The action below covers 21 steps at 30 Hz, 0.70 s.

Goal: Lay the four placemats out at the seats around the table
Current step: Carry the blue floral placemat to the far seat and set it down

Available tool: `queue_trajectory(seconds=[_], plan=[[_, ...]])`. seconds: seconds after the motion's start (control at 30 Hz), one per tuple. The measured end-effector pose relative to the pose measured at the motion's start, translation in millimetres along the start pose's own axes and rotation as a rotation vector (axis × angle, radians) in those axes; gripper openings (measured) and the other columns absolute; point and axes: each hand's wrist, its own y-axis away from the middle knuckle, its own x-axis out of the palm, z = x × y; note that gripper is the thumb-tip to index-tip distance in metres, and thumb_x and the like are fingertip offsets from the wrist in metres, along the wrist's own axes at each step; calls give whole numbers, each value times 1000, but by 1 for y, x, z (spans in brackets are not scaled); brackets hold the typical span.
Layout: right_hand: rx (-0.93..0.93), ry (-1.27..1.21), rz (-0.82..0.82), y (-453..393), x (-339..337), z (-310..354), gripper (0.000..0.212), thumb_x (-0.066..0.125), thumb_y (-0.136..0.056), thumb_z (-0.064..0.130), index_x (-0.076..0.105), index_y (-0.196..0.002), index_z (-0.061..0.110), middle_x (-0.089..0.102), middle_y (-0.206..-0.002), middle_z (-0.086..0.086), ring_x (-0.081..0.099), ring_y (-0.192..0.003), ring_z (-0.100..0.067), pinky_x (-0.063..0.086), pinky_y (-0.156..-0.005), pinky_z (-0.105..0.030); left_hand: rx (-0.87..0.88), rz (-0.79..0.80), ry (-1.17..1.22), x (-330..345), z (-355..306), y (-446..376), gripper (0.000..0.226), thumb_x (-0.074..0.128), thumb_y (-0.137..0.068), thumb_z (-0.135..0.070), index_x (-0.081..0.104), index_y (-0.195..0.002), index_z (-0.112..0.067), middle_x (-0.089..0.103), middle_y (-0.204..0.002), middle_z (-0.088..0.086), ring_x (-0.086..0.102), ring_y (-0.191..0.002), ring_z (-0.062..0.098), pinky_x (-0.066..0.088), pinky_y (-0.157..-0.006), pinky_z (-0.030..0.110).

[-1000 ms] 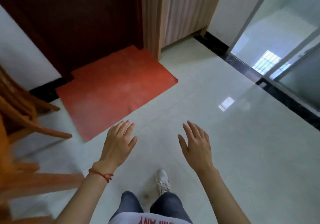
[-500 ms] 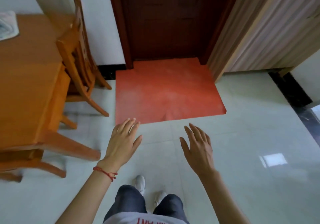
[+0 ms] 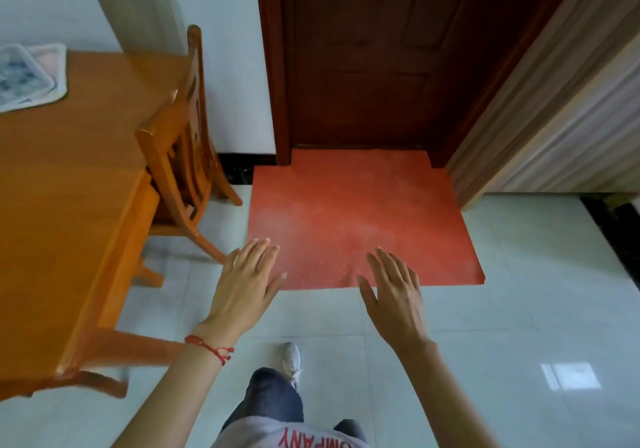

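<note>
1. Two bare hands hang in the air above the floor: the left hand (image 3: 242, 288) has a red string bracelet (image 3: 209, 347) at the wrist, and its fingers are straight and held close together, holding nothing; the right hand (image 3: 394, 291) has its fingers straight and slightly spread, also holding nothing.
2. Below them the person's dark trousers and a pale shoe (image 3: 292, 357) stand on glossy white floor tiles (image 3: 519, 326).
3. To the left, the orange wooden table (image 3: 62, 205) fills the edge of the view, one leg reaching the floor near the left forearm.
4. A matching wooden chair (image 3: 180, 142) is pushed in at the table's right side.
5. Ahead, a red floor mat (image 3: 353, 226) lies flat against a dark brown door (image 3: 374, 59).
6. At the table's far left corner lie the placemats (image 3: 27, 77), pale and patterned, stacked and overlapping; how many cannot be told.
</note>
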Motion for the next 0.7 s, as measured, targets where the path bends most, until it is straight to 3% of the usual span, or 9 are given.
queue_trajectory(seconds=[0.5,0.7], plan=[[-38,32,24,-213,43,5,41,41,-85,30,62,-110,5,62,-120,-11,61,-106,-29,49,-85,-41,-99,-1,-14,-38,81,-177,76,5,-97,-49,62,-115,-2,65,-115,16,61,-108,33,50,-87,48],[-120,27,27,-313,64,-12,44,41,-87,35,62,-115,7,61,-122,-13,59,-109,-30,47,-90,-43,-210,-63,-31,-48,95,-252,62,20,-95,-45,62,-113,-4,64,-116,16,59,-112,33,48,-89,45]])
